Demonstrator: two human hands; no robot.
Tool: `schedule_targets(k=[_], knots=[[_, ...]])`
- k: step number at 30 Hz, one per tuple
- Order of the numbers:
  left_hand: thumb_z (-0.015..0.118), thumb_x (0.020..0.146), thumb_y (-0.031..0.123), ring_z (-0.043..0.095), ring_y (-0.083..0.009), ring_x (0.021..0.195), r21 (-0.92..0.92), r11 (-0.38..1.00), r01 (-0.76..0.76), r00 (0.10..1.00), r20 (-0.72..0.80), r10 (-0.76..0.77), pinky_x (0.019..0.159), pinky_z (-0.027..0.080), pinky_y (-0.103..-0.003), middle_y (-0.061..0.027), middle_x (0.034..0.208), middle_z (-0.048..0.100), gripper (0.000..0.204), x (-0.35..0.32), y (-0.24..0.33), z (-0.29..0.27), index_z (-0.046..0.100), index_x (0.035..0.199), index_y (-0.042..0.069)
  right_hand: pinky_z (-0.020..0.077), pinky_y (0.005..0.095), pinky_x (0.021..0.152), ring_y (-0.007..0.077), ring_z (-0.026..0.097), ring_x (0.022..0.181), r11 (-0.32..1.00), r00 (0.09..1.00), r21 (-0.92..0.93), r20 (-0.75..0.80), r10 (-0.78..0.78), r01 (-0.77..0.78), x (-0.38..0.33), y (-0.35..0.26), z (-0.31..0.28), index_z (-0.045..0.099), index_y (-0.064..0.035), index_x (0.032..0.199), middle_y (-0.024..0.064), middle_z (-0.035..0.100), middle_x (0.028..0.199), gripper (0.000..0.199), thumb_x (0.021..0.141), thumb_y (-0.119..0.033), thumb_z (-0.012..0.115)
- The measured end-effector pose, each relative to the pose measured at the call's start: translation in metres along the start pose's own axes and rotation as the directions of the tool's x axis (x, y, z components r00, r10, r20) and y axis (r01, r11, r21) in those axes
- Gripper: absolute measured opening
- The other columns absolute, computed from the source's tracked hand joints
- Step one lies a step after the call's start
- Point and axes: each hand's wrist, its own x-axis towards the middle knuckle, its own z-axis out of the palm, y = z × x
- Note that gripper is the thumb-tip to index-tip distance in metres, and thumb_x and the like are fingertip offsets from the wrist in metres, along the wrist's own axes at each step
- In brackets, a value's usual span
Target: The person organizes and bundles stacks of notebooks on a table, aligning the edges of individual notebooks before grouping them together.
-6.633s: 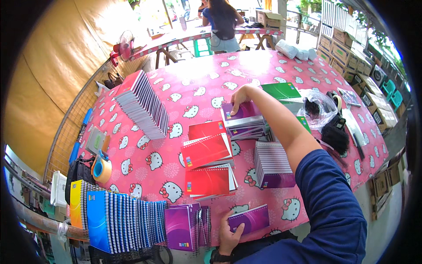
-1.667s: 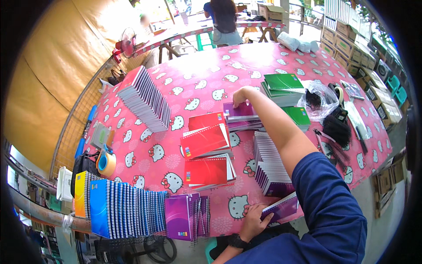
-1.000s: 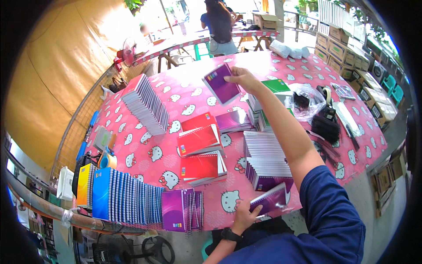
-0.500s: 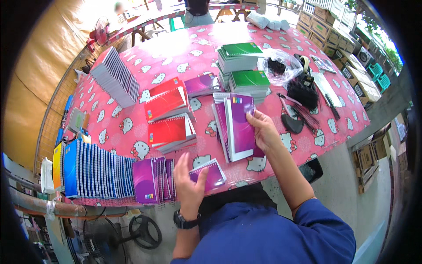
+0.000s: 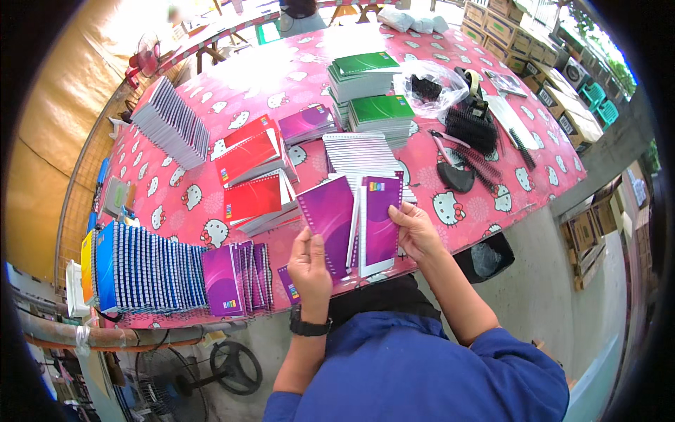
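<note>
The right hand [image 5: 420,233] pinches a rectangular purple-covered paper notebook [image 5: 382,225] by its right edge, long axis pointing away from the body. Leftward, the half-curled left hand [image 5: 311,267] overlaps a glossy purple cover [image 5: 330,214], hold unclear.

Letters in multicoloured blocks show up all over the covers: bottom corner of the upright purple notebook [image 5: 223,274] by the table's [image 5: 439,63] near edge, top of the purple booklet [image 5: 382,228] in the right hand [image 5: 418,232]. Tiny, too-small-to-read versions sit on the red booklets [image 5: 254,200] and green booklets [image 5: 380,107]. Cartons [image 5: 560,125] past the right edge have dark print, also unreadable.
</note>
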Motion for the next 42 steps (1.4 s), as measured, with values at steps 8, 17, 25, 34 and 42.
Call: schedule_targets(k=[8,17,25,34,42], knots=[[0.053,0.095,0.016,0.057,-0.0094,0.087,-0.021,0.998,0.067,0.998,-0.008,-0.067,0.078,0.046,-0.022,-0.0068,0.099,0.063,0.029,0.014,0.014,-0.032,0.054,0.115,-0.005,0.0508,0.0263,0.083,0.0142,0.064,0.091,0.999,0.999,0.027,-0.020,-0.034,0.034,-0.009,-0.019,-0.029,0.059,-0.0014,0.107,0.0080,0.066,0.102,0.019,0.088,-0.005,0.058],[0.057,0.092,0.019,0.055,-0.0069,0.085,0.071,0.990,0.124,0.970,0.200,-0.136,0.075,0.045,-0.021,-0.0036,0.096,0.062,0.032,-0.008,-0.001,0.006,0.057,0.112,-0.007,0.0511,0.0271,0.081,0.0139,0.063,0.088,0.997,0.996,-0.042,-0.073,0.057,-0.060,-0.021,0.008,0.001,0.058,0.0000,0.107,0.0083,0.065,0.101,0.019,0.088,-0.004,0.057],[0.063,0.082,-0.003,0.060,-0.0146,0.097,0.050,0.976,0.212,0.915,0.340,-0.216,0.083,0.049,-0.025,-0.0132,0.104,0.064,0.037,0.002,0.013,-0.009,0.053,0.117,-0.008,0.0495,0.0251,0.070,0.0098,0.060,0.075,0.897,0.970,-0.405,-0.085,-0.229,0.176,-0.027,-0.017,0.003,0.062,-0.0040,0.100,0.0030,0.066,0.089,0.019,0.081,-0.001,0.065],[0.058,0.076,0.006,0.061,-0.0242,0.083,0.400,0.583,-0.707,0.597,0.780,0.189,0.073,0.048,-0.036,-0.0067,0.088,0.066,0.021,0.018,0.035,0.023,0.069,0.094,0.010,0.0473,0.0223,0.053,0.0107,0.057,0.067,0.200,0.805,-0.855,0.335,-0.490,0.478,-0.043,-0.108,0.031,0.068,-0.0007,0.087,0.0024,0.056,0.079,0.019,0.070,0.008,0.067],[0.058,0.074,0.006,0.058,-0.0221,0.085,0.433,0.439,-0.787,0.574,0.774,0.266,0.079,0.042,-0.035,-0.0039,0.088,0.063,0.024,0.009,0.003,0.038,0.067,0.096,0.009,0.0465,0.0372,0.077,0.0285,0.056,0.088,-0.260,0.788,-0.797,0.593,-0.167,0.545,0.013,-0.043,0.029,0.064,-0.0069,0.103,0.0118,0.058,0.088,0.034,0.070,-0.013,0.072]])
